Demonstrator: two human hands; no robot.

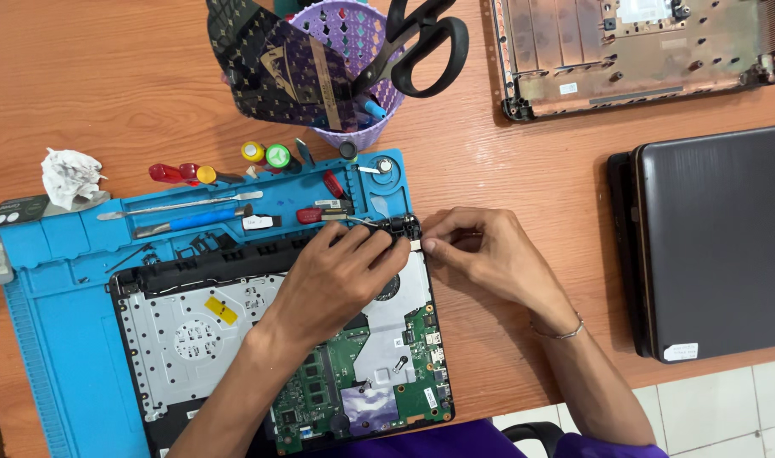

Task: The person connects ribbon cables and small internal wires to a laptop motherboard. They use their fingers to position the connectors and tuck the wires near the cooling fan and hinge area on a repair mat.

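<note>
Opened laptop base (235, 339) lies on a blue work mat (57, 339), shell off, silver plate and green circuit board (379, 373) exposed. All positions below taken from this base

Left hand (337, 271) rests over the base's upper right corner, fingers bent down and closed on a small black hinge part (396, 226) at that corner; it appears to pin the part steady. Right hand (481, 254) comes in from just off the base's right edge, thumb and forefinger pinched together on a small pale tab (415, 244) right beside the hinge part. Whether the tab is a connector or a bit of tape, cannot tell. The two hands meet at the same corner, fingertips nearly touching

Above the base, along the mat's tray slots: a blue-handled tool (188, 222), a metal spudger (180, 204), red- and yellow-capped screwdrivers (184, 174), kept within reach of the corner being worked. Further above, a purple basket (354, 76) holding black scissors (421, 42). A crumpled tissue (69, 174) sits above the base's left end. Well to the right, a closed grey laptop (718, 237); above that, an empty brown laptop shell (633, 51), set clear of the work
</note>
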